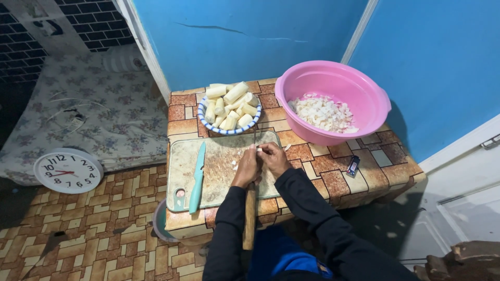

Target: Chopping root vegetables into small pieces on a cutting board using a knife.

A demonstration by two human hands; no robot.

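Board: cutting board [219, 156] lies on the tiled tabletop [323, 171] and serves as the landmark here.
Knife: a teal knife [197, 178] rests on the board's left part, untouched.
Left hand: left hand [247, 167] is curled over the board's right part, closed on what seems a long wooden handle [250, 218] running back toward the body; the view is poor there.
Right hand: right hand [274, 157], just right of it, pinches a small white piece [259, 150] between narrow fingers.
Waiting: blue-rimmed bowl [229, 131] behind the board holds many whole peeled chunks [229, 106].
Done: pink basin [333, 101], behind and right of the board, holds a modest layer of chopped bits [324, 113].
Progress: likely well under half.
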